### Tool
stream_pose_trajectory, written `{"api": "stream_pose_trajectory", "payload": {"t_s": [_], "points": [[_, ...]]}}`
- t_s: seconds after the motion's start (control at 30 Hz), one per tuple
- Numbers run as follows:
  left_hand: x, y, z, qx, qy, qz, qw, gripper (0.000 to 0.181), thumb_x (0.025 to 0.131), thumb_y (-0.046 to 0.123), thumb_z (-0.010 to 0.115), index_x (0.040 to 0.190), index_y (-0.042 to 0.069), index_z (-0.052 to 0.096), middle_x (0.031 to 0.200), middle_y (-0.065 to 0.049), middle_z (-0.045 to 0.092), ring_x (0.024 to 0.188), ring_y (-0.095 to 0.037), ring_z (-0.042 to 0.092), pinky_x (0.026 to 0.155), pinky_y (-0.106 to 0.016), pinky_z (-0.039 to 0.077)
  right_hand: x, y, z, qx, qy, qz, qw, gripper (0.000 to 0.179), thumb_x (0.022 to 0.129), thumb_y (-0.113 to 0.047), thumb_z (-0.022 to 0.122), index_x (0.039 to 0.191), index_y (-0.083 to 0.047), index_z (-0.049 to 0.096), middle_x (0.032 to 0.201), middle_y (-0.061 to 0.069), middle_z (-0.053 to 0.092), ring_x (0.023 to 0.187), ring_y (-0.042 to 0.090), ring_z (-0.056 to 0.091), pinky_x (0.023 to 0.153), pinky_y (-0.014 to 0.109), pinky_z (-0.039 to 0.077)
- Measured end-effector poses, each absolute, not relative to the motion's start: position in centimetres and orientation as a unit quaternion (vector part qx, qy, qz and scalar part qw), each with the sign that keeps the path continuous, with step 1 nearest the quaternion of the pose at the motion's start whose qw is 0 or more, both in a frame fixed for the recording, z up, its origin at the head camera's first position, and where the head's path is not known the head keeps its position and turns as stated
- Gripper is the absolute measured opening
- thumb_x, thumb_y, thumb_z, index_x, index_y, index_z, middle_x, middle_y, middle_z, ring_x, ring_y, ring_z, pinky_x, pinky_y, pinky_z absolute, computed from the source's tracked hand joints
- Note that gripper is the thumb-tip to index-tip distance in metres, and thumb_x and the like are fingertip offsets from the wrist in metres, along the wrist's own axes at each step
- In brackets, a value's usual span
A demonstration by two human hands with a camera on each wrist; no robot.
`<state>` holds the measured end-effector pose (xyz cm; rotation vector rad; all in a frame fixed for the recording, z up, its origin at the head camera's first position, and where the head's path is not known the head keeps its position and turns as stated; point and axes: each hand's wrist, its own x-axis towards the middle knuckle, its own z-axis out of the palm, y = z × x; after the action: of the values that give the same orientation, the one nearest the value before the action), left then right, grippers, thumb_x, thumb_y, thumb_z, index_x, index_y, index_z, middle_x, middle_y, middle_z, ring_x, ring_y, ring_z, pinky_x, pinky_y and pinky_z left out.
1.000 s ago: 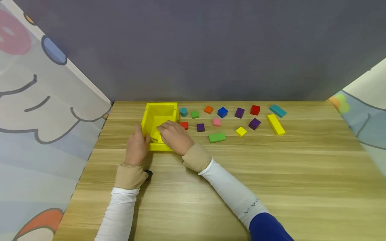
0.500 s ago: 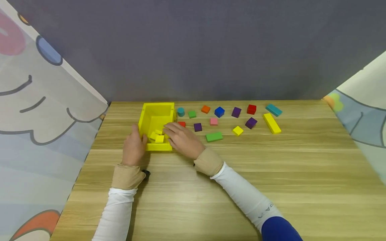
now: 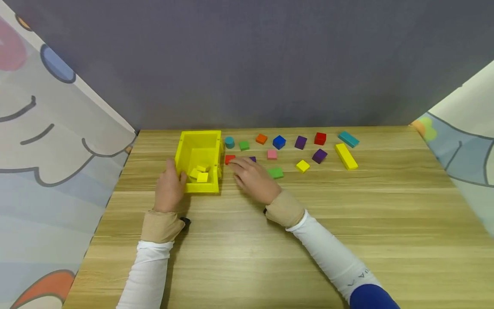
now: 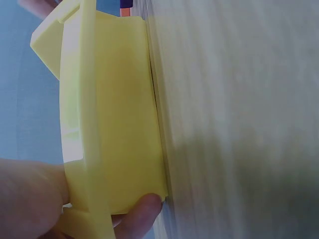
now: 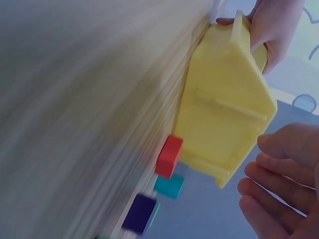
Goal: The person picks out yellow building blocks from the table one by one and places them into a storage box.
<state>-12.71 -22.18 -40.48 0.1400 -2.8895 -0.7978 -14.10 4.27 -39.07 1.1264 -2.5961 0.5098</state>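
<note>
A yellow box (image 3: 200, 188) stands open-topped at the table's left, with several yellow blocks (image 3: 202, 177) lying in its near end. My left hand (image 3: 168, 189) grips the box's near left side, its thumb over the rim. To the right of the box, my right hand (image 3: 254, 180) hovers with fingers relaxed and nothing between them. Just beyond those fingertips lies a red block (image 3: 229, 159). A purple block (image 3: 252, 159) is partly covered by the same hand, as is a green block (image 3: 275, 173). The right wrist view shows the red block (image 5: 169, 156) near the box's side.
Behind the hand are a teal cylinder (image 3: 229, 142), a small green block (image 3: 244, 145), an orange block (image 3: 261, 138), a blue block (image 3: 279, 142) and a pink block (image 3: 272, 154). Farther right lie a long yellow block (image 3: 346, 156) and a teal block (image 3: 348, 138). A grey panel (image 3: 270, 64) rises behind.
My right hand has drawn back out of the box and moved right, toward the red block, uncovering the yellow blocks inside. My left hand keeps its hold on the box.
</note>
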Motion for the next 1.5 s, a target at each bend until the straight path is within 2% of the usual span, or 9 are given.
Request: {"api": "stream_pose_trajectory", "payload": {"t_s": [0.3,0.5,0.67,0.9,1.2,1.5], "points": [[-12.8,-22.2,-40.3,0.047,-0.960,-0.267,0.070,0.029,0.099,0.009,0.049,0.120,-0.006,0.037,0.082,-0.037,0.060,0.070,-0.050,0.062,0.052,-0.054,0.047,-14.0,7.5,-39.1,0.353,-0.904,0.206,0.127,0.034,0.095,-0.008,0.064,0.127,0.003,0.063,0.128,0.017,0.062,0.119,0.029,0.058,0.100,0.039,0.049],[-12.8,-22.1,-40.3,0.048,-0.961,-0.264,0.072,0.029,0.099,0.009,0.049,0.121,-0.006,0.037,0.084,-0.038,0.060,0.073,-0.054,0.063,0.055,-0.057,0.047,-13.9,9.5,-39.1,0.322,-0.915,0.209,0.127,0.034,0.094,-0.008,0.065,0.125,0.005,0.063,0.122,0.018,0.063,0.114,0.030,0.060,0.095,0.040,0.052],[-12.8,-22.1,-40.4,0.049,-0.961,-0.264,0.071,0.029,0.099,0.010,0.049,0.120,-0.006,0.037,0.085,-0.039,0.060,0.076,-0.056,0.062,0.057,-0.060,0.047,-14.0,11.3,-39.2,0.290,-0.923,0.215,0.132,0.033,0.094,-0.008,0.066,0.125,0.004,0.063,0.123,0.017,0.064,0.116,0.031,0.059,0.089,0.041,0.054],[-12.8,-22.1,-40.4,0.047,-0.960,-0.265,0.072,0.031,0.099,0.010,0.048,0.122,-0.007,0.037,0.086,-0.040,0.060,0.075,-0.057,0.062,0.057,-0.060,0.047,-14.0,13.7,-39.4,0.244,-0.937,0.219,0.119,0.033,0.094,-0.010,0.066,0.123,0.004,0.064,0.120,0.019,0.064,0.115,0.034,0.059,0.094,0.046,0.052],[-12.7,-22.2,-40.2,0.048,-0.960,-0.267,0.062,0.032,0.100,0.010,0.047,0.124,-0.008,0.037,0.088,-0.040,0.061,0.075,-0.054,0.063,0.055,-0.056,0.048,-14.8,16.3,-39.7,0.202,-0.944,0.233,0.112,0.034,0.090,-0.010,0.070,0.118,0.009,0.064,0.118,0.025,0.064,0.111,0.040,0.060,0.094,0.050,0.051],[-12.7,-22.1,-40.2,0.051,-0.961,-0.265,0.061,0.032,0.100,0.010,0.048,0.124,-0.008,0.036,0.088,-0.039,0.060,0.076,-0.054,0.063,0.057,-0.057,0.048,-15.5,18.4,-39.8,0.141,-0.967,0.207,0.049,0.039,0.088,-0.013,0.074,0.118,0.010,0.064,0.123,0.028,0.063,0.116,0.044,0.057,0.099,0.053,0.047]]}}
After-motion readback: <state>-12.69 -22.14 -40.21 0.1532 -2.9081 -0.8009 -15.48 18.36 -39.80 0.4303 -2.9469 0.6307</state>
